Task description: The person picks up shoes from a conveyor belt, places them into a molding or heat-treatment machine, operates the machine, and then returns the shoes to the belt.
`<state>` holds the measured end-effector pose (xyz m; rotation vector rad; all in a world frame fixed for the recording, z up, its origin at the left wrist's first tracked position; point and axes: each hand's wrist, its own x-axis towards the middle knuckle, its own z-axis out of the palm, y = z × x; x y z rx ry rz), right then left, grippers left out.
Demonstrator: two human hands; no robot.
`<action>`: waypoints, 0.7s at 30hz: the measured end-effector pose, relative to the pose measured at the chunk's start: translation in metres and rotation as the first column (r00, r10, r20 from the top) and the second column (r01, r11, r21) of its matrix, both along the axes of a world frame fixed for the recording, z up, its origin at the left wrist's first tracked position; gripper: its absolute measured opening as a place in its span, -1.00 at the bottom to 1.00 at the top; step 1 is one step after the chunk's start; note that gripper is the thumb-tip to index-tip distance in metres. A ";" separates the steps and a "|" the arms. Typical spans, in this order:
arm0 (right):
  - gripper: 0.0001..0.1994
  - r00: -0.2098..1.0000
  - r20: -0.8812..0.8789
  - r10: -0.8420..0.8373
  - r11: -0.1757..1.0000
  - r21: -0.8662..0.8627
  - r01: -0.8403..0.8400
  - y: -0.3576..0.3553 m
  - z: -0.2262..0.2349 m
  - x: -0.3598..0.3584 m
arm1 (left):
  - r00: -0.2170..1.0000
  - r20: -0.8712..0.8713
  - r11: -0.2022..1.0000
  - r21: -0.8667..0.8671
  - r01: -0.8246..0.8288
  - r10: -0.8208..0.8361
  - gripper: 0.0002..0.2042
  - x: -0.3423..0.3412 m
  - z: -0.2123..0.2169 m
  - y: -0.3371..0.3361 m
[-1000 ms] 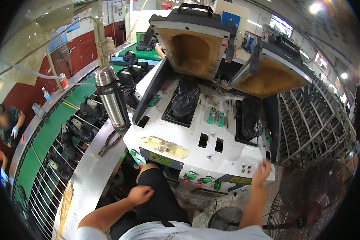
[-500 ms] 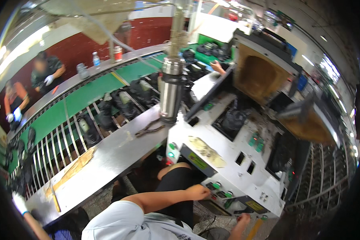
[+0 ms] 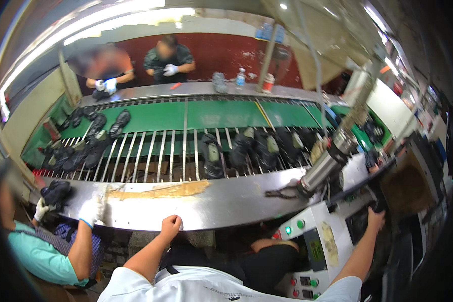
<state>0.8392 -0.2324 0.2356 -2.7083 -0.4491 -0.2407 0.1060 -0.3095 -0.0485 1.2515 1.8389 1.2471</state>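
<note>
My left hand (image 3: 171,227) is curled into a loose fist just off the front edge of the metal bench (image 3: 236,204), with nothing visible in it. On the right, my right hand (image 3: 376,219) reaches over the white machine (image 3: 321,221) to its dark opening. Its fingers are bent against something black (image 3: 379,202), too dark to make out. Beside it stands the raised lid (image 3: 410,186) with a brown lining. Black shoes (image 3: 212,157) lie in a row on the metal bars beyond the bench.
A green conveyor belt (image 3: 221,115) runs behind the bars. A steel cylinder (image 3: 327,166) on a post leans over the bench, with pliers (image 3: 282,193) near its foot. At left, a co-worker's gloved hand (image 3: 91,210) rests on the bench. Two people sit across the belt.
The view has swung left. My left hand has left the machine's front buttons and is now at the bench edge. My right hand has risen from low at the machine's front to its opening.
</note>
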 end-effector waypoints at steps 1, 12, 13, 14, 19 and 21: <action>-0.03 0.987 -0.148 -0.065 0.997 0.043 0.072 0.008 0.001 0.004 | 0.994 0.109 0.999 0.004 -0.033 0.033 -0.82 -0.003 -0.009 -0.006; -0.09 0.973 0.223 -0.066 0.934 0.356 -0.018 -0.037 -0.075 -0.026 | 0.988 -0.132 0.989 -0.112 -0.094 0.079 -0.75 0.050 0.018 0.036; -0.08 0.943 0.321 -0.089 0.929 0.369 -0.038 -0.043 -0.089 -0.035 | 0.993 0.118 0.986 -0.164 0.026 -0.006 -0.77 0.061 0.009 0.040; -0.07 0.906 0.409 -0.111 0.923 0.381 -0.060 -0.050 -0.105 -0.052 | 0.974 0.213 0.982 -0.146 0.116 -0.083 -0.77 0.074 0.007 0.043; -0.19 0.861 0.507 -0.042 0.540 0.737 -0.408 -0.066 -0.130 -0.091 | 0.671 0.523 0.801 0.039 0.597 -0.526 -0.78 0.166 0.035 0.040; -0.41 0.950 0.216 0.226 0.338 0.897 -0.284 -0.060 -0.124 -0.140 | 0.409 0.646 0.627 0.140 0.767 -0.644 -0.72 0.195 0.063 0.040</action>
